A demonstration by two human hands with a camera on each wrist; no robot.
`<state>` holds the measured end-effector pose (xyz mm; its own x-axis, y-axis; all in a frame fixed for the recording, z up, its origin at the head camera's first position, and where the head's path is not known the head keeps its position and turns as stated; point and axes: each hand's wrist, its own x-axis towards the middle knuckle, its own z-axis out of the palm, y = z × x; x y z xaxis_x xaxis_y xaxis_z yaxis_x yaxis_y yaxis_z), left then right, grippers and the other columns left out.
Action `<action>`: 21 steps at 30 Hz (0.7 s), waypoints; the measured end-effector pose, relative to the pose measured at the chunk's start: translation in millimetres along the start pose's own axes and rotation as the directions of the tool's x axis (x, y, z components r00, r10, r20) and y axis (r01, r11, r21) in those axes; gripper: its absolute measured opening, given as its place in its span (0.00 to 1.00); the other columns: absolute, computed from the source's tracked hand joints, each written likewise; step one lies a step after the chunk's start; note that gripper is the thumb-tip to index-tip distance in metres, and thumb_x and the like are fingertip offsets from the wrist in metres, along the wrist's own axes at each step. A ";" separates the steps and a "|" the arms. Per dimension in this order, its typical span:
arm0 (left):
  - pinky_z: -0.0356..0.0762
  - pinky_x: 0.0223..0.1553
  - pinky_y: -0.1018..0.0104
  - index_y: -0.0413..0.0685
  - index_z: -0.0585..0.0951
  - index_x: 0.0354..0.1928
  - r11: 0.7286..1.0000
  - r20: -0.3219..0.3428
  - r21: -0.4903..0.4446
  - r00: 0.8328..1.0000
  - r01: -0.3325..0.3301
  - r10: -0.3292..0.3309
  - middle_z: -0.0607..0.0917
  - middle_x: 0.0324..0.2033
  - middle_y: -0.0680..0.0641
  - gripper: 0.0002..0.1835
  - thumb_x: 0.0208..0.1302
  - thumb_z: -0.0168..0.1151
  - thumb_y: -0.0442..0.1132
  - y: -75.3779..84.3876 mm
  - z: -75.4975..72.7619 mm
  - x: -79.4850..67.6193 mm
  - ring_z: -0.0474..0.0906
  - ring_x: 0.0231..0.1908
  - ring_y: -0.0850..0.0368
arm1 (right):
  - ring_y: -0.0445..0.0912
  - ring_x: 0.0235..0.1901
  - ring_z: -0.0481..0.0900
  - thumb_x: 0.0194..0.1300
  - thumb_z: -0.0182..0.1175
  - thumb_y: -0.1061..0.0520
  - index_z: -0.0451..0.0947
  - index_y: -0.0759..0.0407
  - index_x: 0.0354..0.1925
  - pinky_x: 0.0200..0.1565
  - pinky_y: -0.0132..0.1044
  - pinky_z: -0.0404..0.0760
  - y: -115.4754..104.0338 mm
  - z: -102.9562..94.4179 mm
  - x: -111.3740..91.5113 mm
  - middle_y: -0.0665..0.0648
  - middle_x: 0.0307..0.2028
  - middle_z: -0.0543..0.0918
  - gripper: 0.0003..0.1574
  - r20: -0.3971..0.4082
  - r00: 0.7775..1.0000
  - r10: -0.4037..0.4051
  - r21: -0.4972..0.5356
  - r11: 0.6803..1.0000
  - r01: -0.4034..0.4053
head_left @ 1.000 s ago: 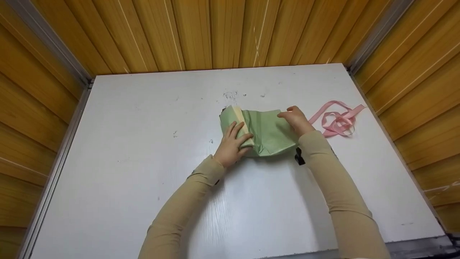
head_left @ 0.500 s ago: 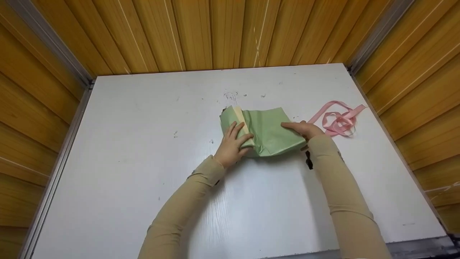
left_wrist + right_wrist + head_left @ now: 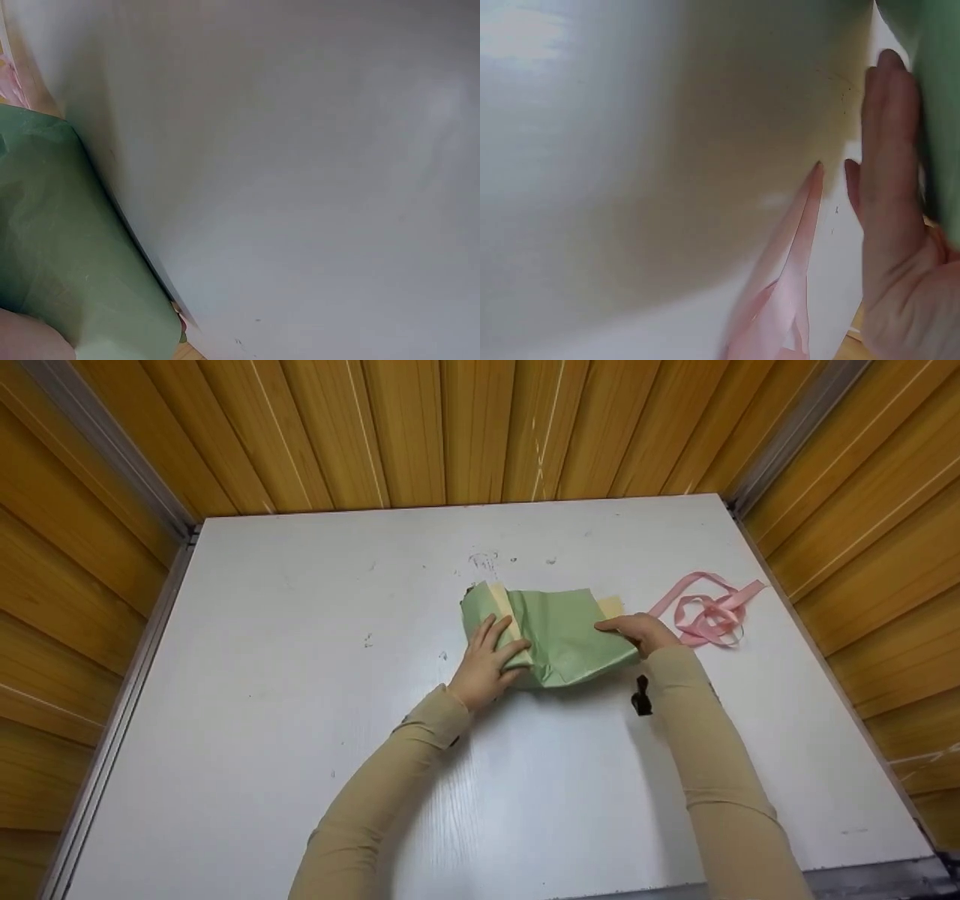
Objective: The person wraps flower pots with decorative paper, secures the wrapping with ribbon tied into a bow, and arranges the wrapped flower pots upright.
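Note:
A sheet of green wrapping paper (image 3: 574, 630) with a pale yellow reverse lies creased across the middle of the table in the head view. Its left part is folded over into a raised bundle with a pale yellow edge strip (image 3: 501, 601); what is inside is hidden. My left hand (image 3: 484, 664) rests on this folded part with fingers spread. At the right end, my right hand (image 3: 645, 631) holds the paper's edge, thumb on top and straight fingers beneath. The right wrist view shows those fingers (image 3: 891, 142) against the green paper (image 3: 941, 112).
A loose pink ribbon (image 3: 712, 615) lies in loops on the white table (image 3: 262, 697), just right of the right hand. A small black piece (image 3: 641, 696) shows beside the right cuff. Wood-look panel walls (image 3: 480, 431) bound the table at the back and sides.
My right hand has moved down and right from the paper's upper right corner to its right edge and taken hold there. A pale yellow corner now shows beyond it. The left hand stays put.

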<state>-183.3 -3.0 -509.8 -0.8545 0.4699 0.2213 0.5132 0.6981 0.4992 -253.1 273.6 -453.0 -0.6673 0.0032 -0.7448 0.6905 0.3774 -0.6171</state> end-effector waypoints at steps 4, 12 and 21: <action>0.43 0.72 0.47 0.57 0.73 0.62 1.000 -0.001 -0.008 1.000 0.000 0.000 0.57 0.70 0.40 0.23 0.66 0.57 0.50 0.3 -0.1 0.3 0.44 0.72 0.40 | 0.38 0.25 0.79 0.64 0.60 0.50 0.59 0.67 0.59 0.34 0.28 0.80 -2.6 -0.1 -0.9 0.50 0.30 0.76 0.35 0.003 1.000 0.007 0.024 1.000 -0.007; 0.44 0.71 0.45 0.57 0.73 0.61 1.000 -0.008 -0.014 1.000 0.000 0.000 0.57 0.70 0.39 0.23 0.66 0.57 0.50 1.6 -0.9 0.4 0.44 0.72 0.39 | 0.39 0.23 0.80 0.62 0.63 0.48 0.64 0.62 0.43 0.32 0.29 0.80 -10.1 0.7 -5.7 0.49 0.23 0.79 0.24 0.016 1.000 -0.008 -0.021 1.000 0.008; 0.43 0.72 0.48 0.58 0.73 0.61 1.000 0.000 -0.009 1.000 0.011 -0.011 0.57 0.70 0.40 0.23 0.65 0.58 0.50 1.6 -0.8 0.2 0.44 0.72 0.40 | 0.36 0.23 0.75 0.61 0.64 0.56 0.68 0.62 0.36 0.30 0.26 0.77 -18.0 -2.2 -12.1 0.47 0.24 0.74 0.15 0.008 0.996 -0.085 -0.142 0.986 0.085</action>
<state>-182.7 -2.2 -508.3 -0.8602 0.4621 0.2158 0.5030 0.6987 0.5087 -258.2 268.8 -432.3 -0.7211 -0.0365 -0.6919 0.5845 0.5040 -0.6358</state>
